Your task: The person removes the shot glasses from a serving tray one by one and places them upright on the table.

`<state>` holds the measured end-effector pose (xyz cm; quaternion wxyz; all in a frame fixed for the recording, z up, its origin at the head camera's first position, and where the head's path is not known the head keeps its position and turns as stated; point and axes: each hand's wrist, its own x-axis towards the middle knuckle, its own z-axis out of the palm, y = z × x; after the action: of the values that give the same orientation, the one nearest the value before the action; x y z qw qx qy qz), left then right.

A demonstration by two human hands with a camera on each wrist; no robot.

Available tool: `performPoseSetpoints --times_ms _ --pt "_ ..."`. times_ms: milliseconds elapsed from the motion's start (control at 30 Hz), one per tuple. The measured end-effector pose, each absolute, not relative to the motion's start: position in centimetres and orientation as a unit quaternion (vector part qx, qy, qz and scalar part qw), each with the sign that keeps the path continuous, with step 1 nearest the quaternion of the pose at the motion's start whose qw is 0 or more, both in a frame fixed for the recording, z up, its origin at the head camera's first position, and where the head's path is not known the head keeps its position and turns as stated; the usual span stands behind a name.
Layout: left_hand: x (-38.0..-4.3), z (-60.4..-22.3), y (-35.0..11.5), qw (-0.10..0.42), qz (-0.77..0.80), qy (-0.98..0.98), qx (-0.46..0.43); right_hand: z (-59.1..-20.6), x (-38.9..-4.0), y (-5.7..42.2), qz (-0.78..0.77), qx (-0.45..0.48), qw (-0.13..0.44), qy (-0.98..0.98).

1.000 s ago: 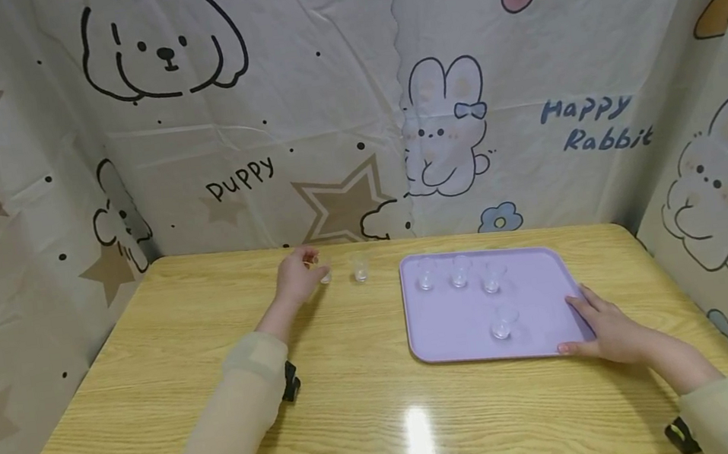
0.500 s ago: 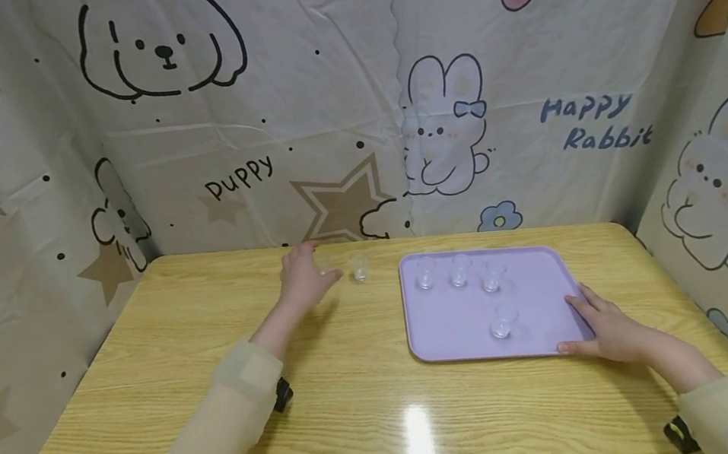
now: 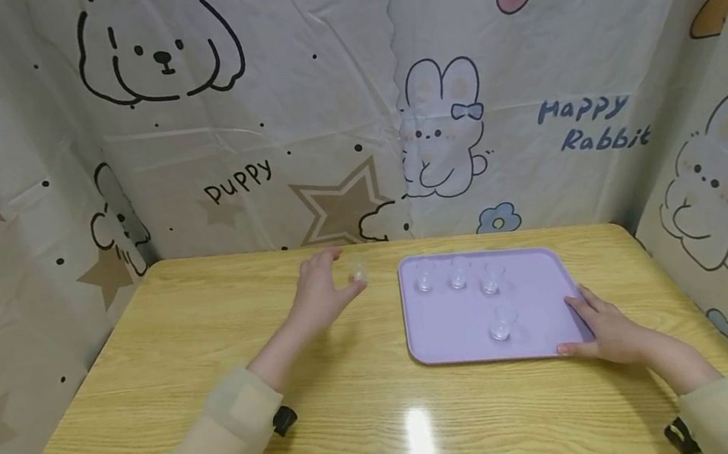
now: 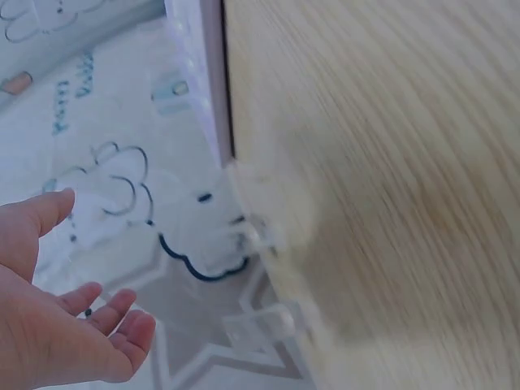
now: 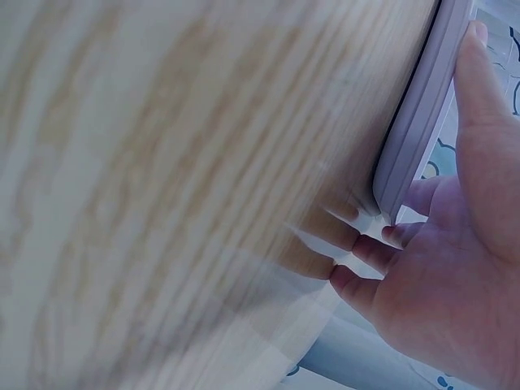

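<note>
My left hand [image 3: 320, 290], thumb and fingers spread apart, hovers beside a small clear cup [image 3: 359, 267] at the back of the table and holds nothing. The left wrist view shows that cup [image 4: 258, 231] and a second clear cup [image 4: 268, 325] standing apart from the fingers; the hand hides the second one in the head view. A purple tray [image 3: 447, 331] lies to the right, bearing several more clear cups. At its near right corner rests my right hand [image 3: 608, 325], thumb along the front rim and fingers extended at the right side. Some right fingertips [image 5: 345, 280] touch the tabletop.
On the tray, a row of cups stands at the back left, with a single cup [image 3: 499, 326] nearer the front. A printed curtain [image 3: 321, 110] encloses the wooden table [image 3: 363, 426] at the back and sides.
My left hand has moved to the right, from the left cup toward the cup closer to the tray, and its fingers have spread. The right hand and tray have stayed put.
</note>
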<state>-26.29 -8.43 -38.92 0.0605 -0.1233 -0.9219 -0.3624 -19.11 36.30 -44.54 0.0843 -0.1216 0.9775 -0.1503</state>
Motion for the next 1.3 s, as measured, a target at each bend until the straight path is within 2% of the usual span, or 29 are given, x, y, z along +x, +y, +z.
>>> performPoseSetpoints --times_ms 433,767,1300 --pt "-22.9 -37.5 -4.9 0.053 -0.415 -0.891 -0.178 -44.6 -19.1 36.2 -0.148 -0.124 0.078 0.978" --pt "-21.4 -37.8 -1.3 0.031 -0.428 -0.873 -0.231 -44.8 -19.1 36.3 -0.156 -0.122 0.081 0.977" --pt "-21.3 -40.0 4.9 -0.01 -0.441 -0.86 -0.257 -44.7 -19.1 36.3 -0.161 -0.119 0.085 0.976"
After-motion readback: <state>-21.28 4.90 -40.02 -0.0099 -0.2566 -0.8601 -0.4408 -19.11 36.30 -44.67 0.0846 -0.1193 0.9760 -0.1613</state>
